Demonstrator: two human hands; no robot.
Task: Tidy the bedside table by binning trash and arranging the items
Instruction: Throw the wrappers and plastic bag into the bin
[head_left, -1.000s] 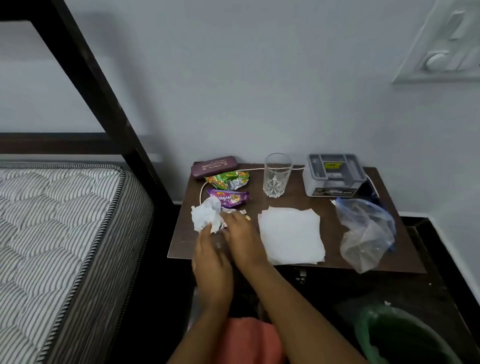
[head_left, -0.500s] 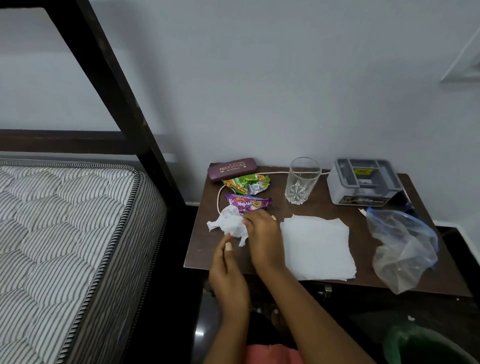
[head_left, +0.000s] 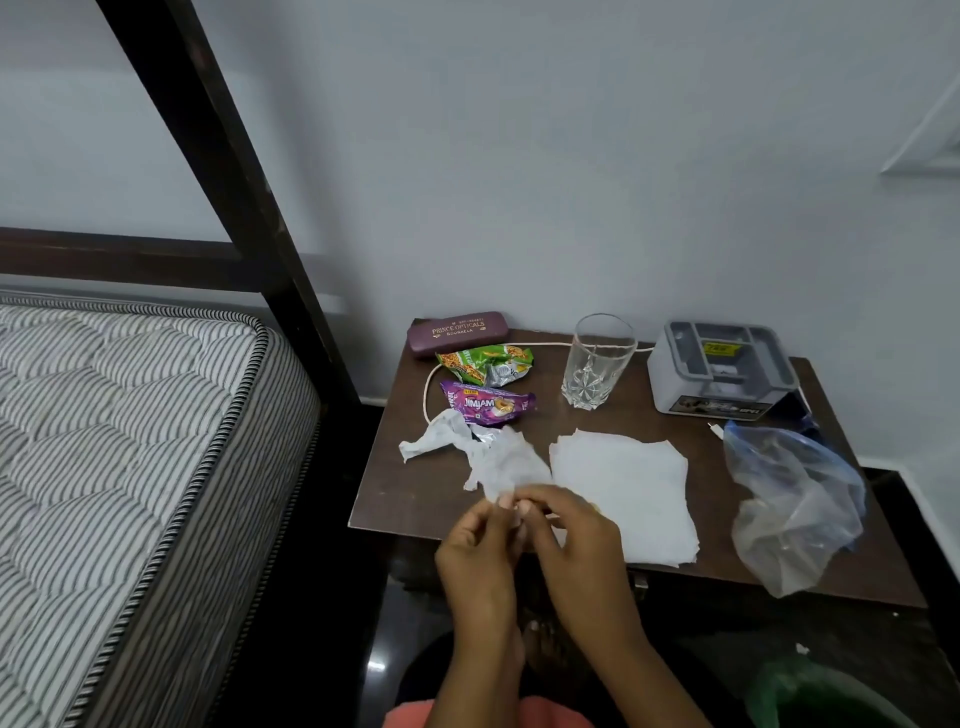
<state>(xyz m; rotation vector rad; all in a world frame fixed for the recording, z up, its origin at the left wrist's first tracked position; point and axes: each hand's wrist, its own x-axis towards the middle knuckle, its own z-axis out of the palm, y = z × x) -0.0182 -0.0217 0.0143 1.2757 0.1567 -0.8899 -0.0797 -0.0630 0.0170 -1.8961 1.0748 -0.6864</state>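
On the brown bedside table (head_left: 415, 488) lies a crumpled white tissue (head_left: 483, 452), partly spread out. My left hand (head_left: 478, 561) and my right hand (head_left: 571, 540) meet at the table's front edge and both pinch the tissue's near corner. Behind it lie a purple JimJam wrapper (head_left: 488, 408) and a green snack wrapper (head_left: 485, 364). A flat stack of white tissues (head_left: 628, 493) lies just right of my hands. A crumpled clear plastic bag (head_left: 795, 504) sits at the right side.
At the back stand a maroon spectacle case (head_left: 457, 332), an empty glass (head_left: 597, 361) and a grey box (head_left: 722, 366) with a white cable (head_left: 431, 384). A green bin (head_left: 826, 696) sits on the floor at lower right. The striped mattress (head_left: 130, 467) and dark bed frame (head_left: 228, 171) are to the left.
Both hands drew back toward the table's front edge, pulling the tissue with them; it has unfolded from a ball into a loose sheet. The view shifted left.
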